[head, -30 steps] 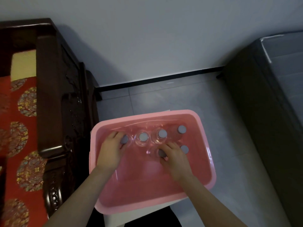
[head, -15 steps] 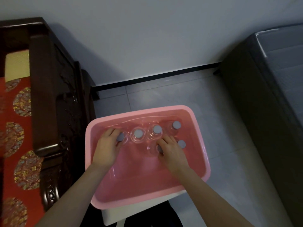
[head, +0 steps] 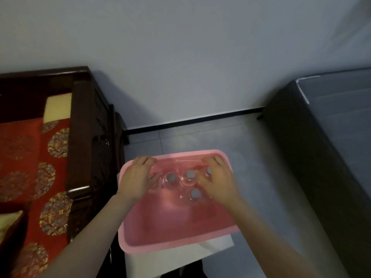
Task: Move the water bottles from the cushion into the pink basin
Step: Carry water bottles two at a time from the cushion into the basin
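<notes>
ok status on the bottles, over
Left hand, right hand open above pink plastic basin. Clear grey-capped water bottles upright inside. No obstruction.

The pink basin [head: 176, 240] sat on a white stool [head: 180, 256] beside a dark wooden bench [head: 88, 157] with a red cushion [head: 26, 157]. Grey-capped water bottles [head: 190, 174] stood upright in its far half. The left hand [head: 138, 178] and the right hand [head: 217, 182] hung over them, fingers stretched toward the far rim.
</notes>
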`<state>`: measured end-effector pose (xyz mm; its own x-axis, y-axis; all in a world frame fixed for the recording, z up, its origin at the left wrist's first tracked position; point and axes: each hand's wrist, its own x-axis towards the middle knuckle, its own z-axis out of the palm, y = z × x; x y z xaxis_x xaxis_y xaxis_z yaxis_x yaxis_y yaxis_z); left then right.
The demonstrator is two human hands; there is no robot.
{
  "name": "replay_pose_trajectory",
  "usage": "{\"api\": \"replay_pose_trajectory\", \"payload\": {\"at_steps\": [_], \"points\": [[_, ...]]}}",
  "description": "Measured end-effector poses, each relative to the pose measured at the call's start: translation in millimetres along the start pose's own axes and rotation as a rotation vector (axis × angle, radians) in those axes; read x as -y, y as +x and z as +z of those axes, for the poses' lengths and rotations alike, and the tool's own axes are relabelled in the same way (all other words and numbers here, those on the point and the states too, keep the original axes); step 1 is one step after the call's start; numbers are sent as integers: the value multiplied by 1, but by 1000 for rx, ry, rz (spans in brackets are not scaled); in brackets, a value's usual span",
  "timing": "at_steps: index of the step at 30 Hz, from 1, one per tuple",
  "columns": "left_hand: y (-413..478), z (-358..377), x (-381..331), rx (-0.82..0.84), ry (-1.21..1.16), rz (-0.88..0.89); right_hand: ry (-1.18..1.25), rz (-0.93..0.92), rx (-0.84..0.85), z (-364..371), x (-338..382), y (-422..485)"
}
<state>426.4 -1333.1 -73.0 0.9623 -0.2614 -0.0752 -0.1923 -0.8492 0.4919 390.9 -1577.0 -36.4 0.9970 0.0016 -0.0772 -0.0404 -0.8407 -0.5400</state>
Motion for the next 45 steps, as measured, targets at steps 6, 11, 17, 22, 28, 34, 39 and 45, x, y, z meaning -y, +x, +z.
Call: {"api": "replay_pose_trajectory", "payload": {"at_steps": [6, 11, 17, 22, 28, 34, 39, 45], "points": [[-30, -102, -48, -371, -304, -75, 244, -147, -270, -98, 67, 1], [-97, -164, -65, -612, -448, -214, 232, -303, -278, -138, 94, -25], [-219, -195, -72, -838, -298, -357, 159, -481, -201, -138, 129, -69], [-356, -218, -62, -933, -231, -533, 147, -629, -30, -111, 193, -116], [-529, -253, -55, -1144, -55, -752, 118, -894, 131, -72, 282, -175], [-659, -258, -57, -1242, 104, -943, 206, -977, 253, -23, 361, -237], [-747, -258, -34, -1282, 89, -1066, 233, -1078, 307, 37, 438, -315], [-852, -260, 34, -1163, 43, -1130, 308, -1061, 353, 108, 512, -384]]}}
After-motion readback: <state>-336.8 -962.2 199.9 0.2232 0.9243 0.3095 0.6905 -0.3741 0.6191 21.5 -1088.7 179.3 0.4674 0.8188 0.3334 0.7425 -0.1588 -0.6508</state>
